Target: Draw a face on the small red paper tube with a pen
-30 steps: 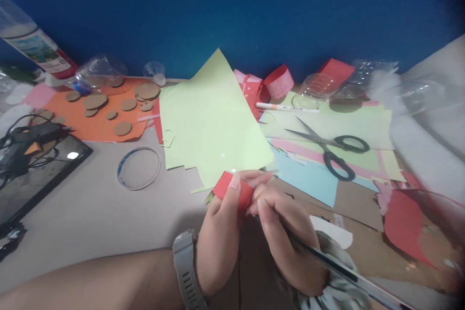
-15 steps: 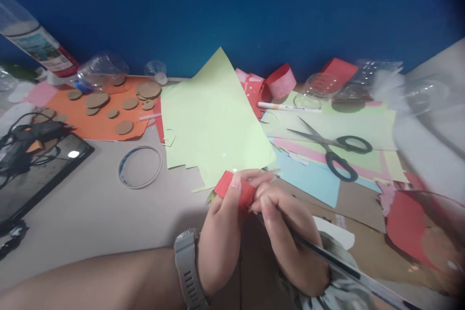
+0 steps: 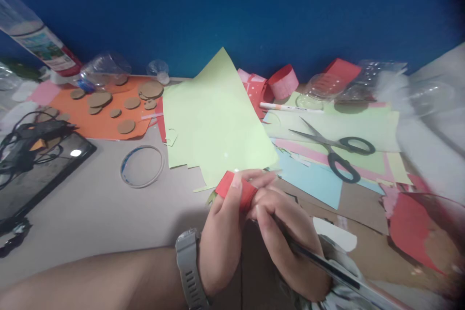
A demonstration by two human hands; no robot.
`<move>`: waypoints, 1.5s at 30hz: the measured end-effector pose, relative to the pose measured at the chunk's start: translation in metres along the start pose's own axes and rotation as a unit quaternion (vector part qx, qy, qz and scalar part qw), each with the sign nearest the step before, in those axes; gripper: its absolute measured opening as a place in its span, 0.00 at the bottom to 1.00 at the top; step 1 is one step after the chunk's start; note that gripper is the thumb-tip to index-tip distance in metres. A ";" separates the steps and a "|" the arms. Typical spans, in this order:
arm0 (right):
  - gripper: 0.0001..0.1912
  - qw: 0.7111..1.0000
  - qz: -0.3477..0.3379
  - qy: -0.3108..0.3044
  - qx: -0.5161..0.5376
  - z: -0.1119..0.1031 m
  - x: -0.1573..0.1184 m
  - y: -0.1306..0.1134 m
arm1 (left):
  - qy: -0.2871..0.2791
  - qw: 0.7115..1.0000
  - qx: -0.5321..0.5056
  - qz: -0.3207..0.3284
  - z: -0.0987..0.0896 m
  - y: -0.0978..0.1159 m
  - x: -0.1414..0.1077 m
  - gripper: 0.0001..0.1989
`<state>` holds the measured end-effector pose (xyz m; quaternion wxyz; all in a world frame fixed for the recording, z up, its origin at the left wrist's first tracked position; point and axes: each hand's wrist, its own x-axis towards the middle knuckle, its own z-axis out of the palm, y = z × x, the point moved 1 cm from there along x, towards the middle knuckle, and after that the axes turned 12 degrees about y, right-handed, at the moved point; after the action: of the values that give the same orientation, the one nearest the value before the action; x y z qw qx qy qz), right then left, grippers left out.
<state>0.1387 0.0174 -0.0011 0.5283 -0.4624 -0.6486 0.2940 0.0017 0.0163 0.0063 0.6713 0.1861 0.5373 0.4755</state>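
A small folded red paper piece is held over the table's front edge. My left hand, with a grey watch on the wrist, pinches it between thumb and fingers. My right hand is closed against the paper's right side, its thumb and finger pressed together there. A long thin dark and clear stick passes through my right hand and slants down to the right. The tip of the stick is hidden by the fingers. Just beyond the hands lies a large pale green sheet.
Open black-handled scissors and a marker lie on coloured papers at right. A tape ring is left of the green sheet. Farther left are cardboard discs on orange paper, a black device with cables, and bottles.
The fingertips of my right hand have shifted slightly left, closer against the red paper. My left hand keeps its grip. The whole view has drifted a little.
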 end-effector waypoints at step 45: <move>0.26 0.952 0.232 0.142 0.140 0.012 -0.001 0.013 | 0.073 0.997 -0.015 -0.036 0.002 -0.006 0.000 0.29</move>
<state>0.1309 0.0225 -0.0159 0.5915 -0.5583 -0.3940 0.4280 0.0065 0.0137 0.0027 0.6494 0.1217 0.5839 0.4716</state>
